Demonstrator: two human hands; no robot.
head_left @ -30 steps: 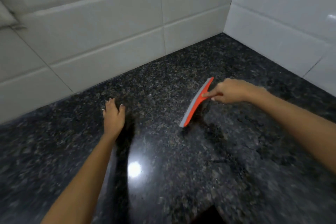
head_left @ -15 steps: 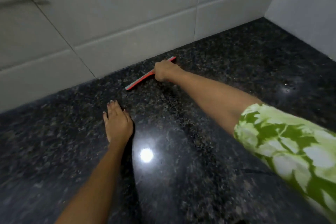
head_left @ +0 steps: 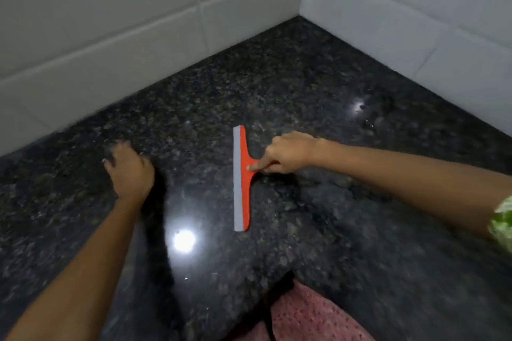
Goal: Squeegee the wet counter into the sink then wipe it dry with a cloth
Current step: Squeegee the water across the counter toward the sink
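An orange squeegee [head_left: 241,183] with a grey rubber blade lies blade-left on the dark speckled granite counter [head_left: 318,86], near the middle. My right hand [head_left: 288,153] grips its short handle from the right, index finger stretched along the handle toward the blade. My left hand [head_left: 128,167] rests palm-down on the counter to the left of the squeegee, fingers relaxed and a little blurred. A wet sheen and a few droplets show on the counter at the right. No sink is in view.
White tiled walls [head_left: 110,36] meet in a corner at the back right and close off the counter. The counter's front edge runs at the bottom, with pink fabric [head_left: 304,318] below it. A lamp glare [head_left: 183,239] shines on the stone.
My right hand has pulled the squeegee from beside the back wall toward me, to the middle of the counter, and turned the blade. My left hand has stayed on the counter.
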